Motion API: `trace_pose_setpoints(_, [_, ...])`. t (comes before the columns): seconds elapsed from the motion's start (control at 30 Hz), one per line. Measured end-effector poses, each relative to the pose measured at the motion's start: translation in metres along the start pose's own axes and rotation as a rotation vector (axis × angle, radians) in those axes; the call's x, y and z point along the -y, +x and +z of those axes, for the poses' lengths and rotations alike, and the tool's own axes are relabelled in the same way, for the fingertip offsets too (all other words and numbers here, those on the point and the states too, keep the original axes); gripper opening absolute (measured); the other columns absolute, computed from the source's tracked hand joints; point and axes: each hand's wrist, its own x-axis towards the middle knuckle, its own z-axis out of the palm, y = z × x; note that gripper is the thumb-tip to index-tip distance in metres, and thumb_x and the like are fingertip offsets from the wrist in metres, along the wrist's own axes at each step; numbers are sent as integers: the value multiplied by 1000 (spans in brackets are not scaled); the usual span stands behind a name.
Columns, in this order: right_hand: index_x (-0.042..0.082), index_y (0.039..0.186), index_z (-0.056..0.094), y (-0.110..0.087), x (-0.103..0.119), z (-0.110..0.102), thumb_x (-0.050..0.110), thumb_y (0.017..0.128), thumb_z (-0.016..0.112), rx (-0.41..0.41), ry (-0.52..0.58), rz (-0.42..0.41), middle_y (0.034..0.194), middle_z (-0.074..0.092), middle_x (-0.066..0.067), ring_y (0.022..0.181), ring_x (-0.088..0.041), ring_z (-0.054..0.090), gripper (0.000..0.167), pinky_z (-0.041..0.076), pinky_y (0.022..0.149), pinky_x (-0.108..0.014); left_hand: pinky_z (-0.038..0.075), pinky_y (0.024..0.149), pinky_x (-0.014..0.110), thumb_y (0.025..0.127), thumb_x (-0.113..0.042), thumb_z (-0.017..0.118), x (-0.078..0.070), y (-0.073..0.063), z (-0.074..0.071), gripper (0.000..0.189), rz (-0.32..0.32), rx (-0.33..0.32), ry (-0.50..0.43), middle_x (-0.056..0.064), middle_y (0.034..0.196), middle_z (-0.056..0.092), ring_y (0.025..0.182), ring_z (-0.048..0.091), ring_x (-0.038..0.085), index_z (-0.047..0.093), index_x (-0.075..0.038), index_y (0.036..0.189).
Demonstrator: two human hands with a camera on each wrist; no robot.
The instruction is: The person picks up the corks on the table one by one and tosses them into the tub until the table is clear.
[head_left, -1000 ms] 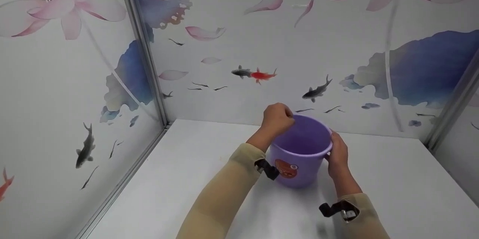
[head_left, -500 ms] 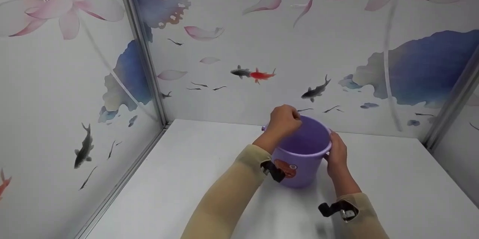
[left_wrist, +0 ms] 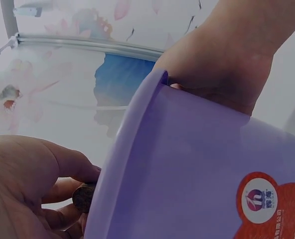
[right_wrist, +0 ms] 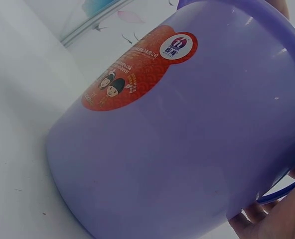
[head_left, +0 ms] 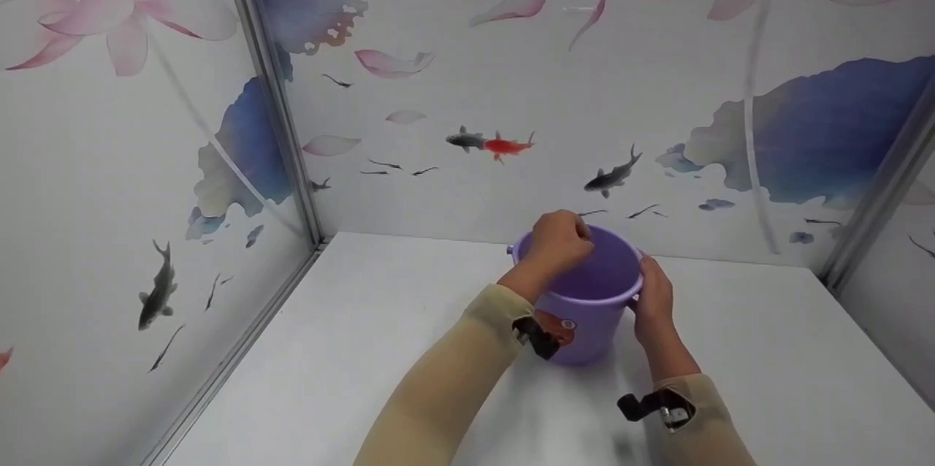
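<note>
A purple bucket (head_left: 595,331) stands upright on the white table, its mouth up. My left hand (head_left: 559,241) is over the left part of the mouth, fingers curled. In the left wrist view, its fingers pinch a small dark brown thing with a rounded end (left_wrist: 82,198), beside the bucket's rim; the rim hides the rest of it, and I cannot tell its kind. My right hand (head_left: 655,298) grips the bucket's right side just under the rim. The right wrist view shows its fingers near the blue-purple bail handle (right_wrist: 282,193).
A red sticker (right_wrist: 132,69) marks the bucket's front. White panels printed with lotus flowers and fish, such as the back wall (head_left: 409,203), close in the white table (head_left: 350,349); metal posts (head_left: 281,101) join them. Black camera mounts (head_left: 535,338) sit on both wrists.
My left hand has shifted right and slightly down, farther over the bucket's mouth. The right hand keeps its grip on the bucket. The head view has turned slightly.
</note>
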Motion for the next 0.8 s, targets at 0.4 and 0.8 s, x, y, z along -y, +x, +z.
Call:
trace_pose_setpoints(0.4, [6,162,35,1,-2,1,36,115,24,9,26,-12,167,34,-16,153,-34,37,57,29,128,-58,58,85,28,91,-11,74,2,-4,1,17,13,10,35,-1,105,81,101,73,18,84,-15,104])
trace_pose_setpoints(0.8, [9,161,38,1,-1,2,41,115,24,-3,4,5,164,37,-13,147,-30,41,58,35,126,-56,59,83,27,90,-14,77,4,-11,0,18,-6,24,33,-3,106,79,98,72,14,82,-15,107])
